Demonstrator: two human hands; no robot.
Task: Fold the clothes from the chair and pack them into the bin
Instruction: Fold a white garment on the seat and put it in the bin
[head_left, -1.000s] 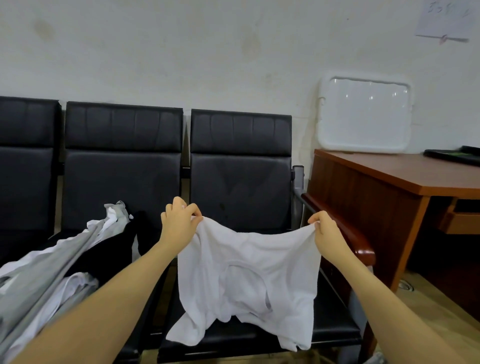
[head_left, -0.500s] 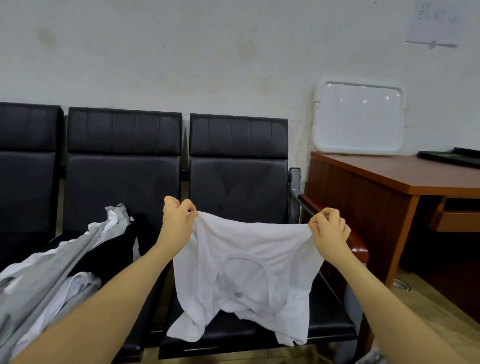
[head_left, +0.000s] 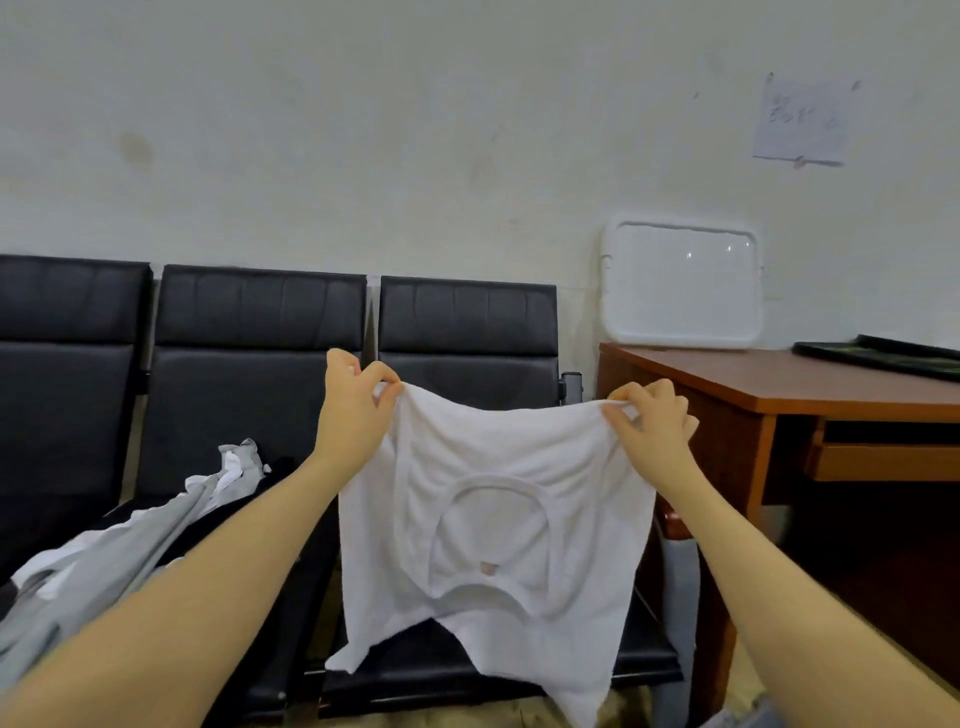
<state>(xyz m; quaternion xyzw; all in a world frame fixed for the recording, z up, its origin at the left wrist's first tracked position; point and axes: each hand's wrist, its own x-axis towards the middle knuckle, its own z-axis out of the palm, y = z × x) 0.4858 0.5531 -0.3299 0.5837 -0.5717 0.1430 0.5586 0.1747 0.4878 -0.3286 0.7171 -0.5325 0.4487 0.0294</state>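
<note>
Two hands pinch white, seemingly inverted shirt (head_left: 493, 519).

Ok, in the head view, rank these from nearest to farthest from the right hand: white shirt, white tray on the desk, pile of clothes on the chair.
From the right hand:
1. White shirt, pinched in that hand.
2. White tray, up against the wall on the right.
3. Pile of clothes, far left, beyond the left hand.

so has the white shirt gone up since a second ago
Yes. The white shirt is lifted: its lower hem hangs clear of the black chair seat, where it earlier draped onto the seat.
</note>
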